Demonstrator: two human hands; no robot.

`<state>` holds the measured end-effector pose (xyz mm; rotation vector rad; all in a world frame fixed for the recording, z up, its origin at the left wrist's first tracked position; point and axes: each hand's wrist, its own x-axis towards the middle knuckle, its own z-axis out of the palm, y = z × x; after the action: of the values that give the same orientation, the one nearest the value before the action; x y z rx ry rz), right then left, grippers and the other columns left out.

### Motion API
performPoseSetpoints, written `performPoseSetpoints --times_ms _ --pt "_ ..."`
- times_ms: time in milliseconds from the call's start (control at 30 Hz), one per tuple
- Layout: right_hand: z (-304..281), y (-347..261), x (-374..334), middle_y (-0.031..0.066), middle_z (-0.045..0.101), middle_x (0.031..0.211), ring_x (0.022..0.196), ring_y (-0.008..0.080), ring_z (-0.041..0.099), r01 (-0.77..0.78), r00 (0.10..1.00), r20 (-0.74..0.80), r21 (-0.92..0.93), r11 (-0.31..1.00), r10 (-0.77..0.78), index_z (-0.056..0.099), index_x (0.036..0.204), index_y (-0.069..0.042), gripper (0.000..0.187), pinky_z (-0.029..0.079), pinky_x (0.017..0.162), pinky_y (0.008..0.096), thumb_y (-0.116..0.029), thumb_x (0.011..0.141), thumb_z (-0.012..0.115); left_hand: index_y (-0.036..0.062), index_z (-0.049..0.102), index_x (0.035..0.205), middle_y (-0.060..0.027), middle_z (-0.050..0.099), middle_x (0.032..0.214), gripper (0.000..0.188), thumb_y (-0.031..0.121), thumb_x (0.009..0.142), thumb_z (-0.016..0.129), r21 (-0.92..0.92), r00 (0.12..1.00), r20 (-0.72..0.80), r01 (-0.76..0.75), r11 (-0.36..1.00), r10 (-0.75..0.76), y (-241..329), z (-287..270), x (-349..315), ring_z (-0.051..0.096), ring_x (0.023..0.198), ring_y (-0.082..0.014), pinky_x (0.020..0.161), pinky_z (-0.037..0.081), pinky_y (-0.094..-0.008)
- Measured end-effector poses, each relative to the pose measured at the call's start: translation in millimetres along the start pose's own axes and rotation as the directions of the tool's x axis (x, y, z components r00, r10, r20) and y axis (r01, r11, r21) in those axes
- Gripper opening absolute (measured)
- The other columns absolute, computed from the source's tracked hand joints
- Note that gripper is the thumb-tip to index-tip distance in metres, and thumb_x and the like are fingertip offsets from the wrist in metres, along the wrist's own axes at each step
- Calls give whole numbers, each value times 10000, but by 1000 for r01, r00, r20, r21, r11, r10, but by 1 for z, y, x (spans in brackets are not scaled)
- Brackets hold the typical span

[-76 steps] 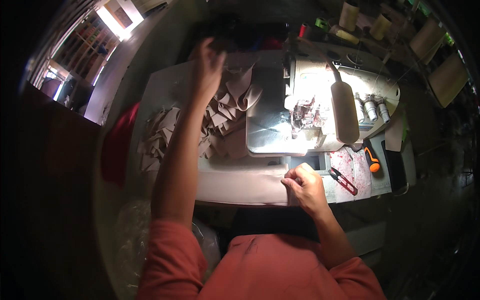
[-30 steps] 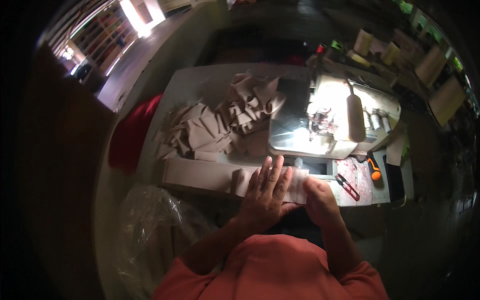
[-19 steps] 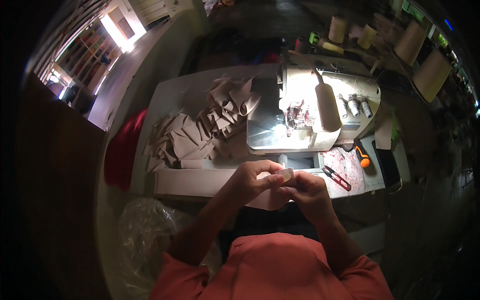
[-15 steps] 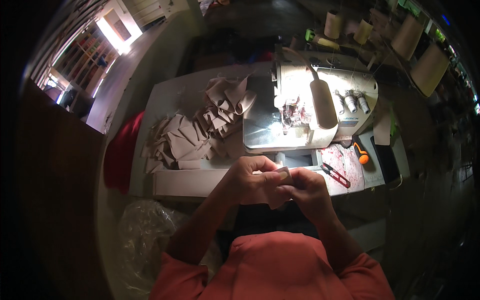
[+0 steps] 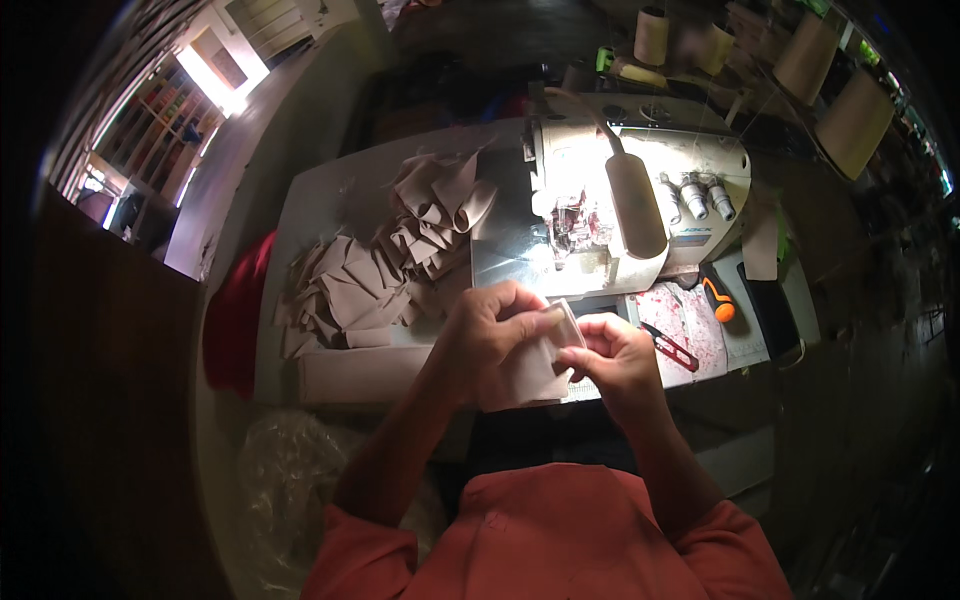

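- Where the orange sleeves end, both forearms rise from the lower edge and meet over the near edge of the table (image 5: pixel 320 215).
- Left hand (image 5: pixel 490 335) is curled round a small beige fabric piece (image 5: pixel 525 370), fingers pinching its upper edge; the cloth hangs below the palm, held just above the table's front edge.
- Right hand (image 5: pixel 615 355) is closed on the same piece from the other side, thumb and fingertips nipping its right corner, so the two hands nearly touch.
- Just right of that hand lie red-handled snips (image 5: pixel 672 346) on a speckled red mat (image 5: pixel 690 335), with an orange-handled tool (image 5: pixel 718 300) beyond them.
- Left of the hands, a long flat beige strip (image 5: pixel 360 372) lies along the table's front.
- Behind it, a loose heap of beige cut pieces (image 5: pixel 385 265) spreads toward the machine.
- Farther back stands a white overlock machine (image 5: pixel 640 185), its work area brightly lit.
- Beyond it, large thread cones (image 5: pixel 855 120) stand on a rack.
- At the far left edge of the table, red cloth (image 5: pixel 235 320) hangs down; clear plastic (image 5: pixel 290 480) bunches below it.
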<state>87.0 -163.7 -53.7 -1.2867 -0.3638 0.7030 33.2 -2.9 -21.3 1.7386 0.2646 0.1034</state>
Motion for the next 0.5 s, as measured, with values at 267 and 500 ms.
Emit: performPoseSetpoints --times_ms 267,500 --pt "-3 34 26 64 556 808 674 90 555 173 972 -170 68 983 -160 486 919 22 193 467 560 205 -14 762 592 8 577 788 -96 523 720 104 59 702 607 702 812 140 -485 522 566 -24 7 43 541 666 -264 619 451 -320" --pt "0 39 26 99 589 806 642 128 581 121 981 -146 -32 992 -124 533 981 50 182 476 578 226 2 806 528 30 581 834 -116 504 776 145 57 693 557 761 894 130 -367 535 428 -25 2 40 522 755 -272 674 441 -349"
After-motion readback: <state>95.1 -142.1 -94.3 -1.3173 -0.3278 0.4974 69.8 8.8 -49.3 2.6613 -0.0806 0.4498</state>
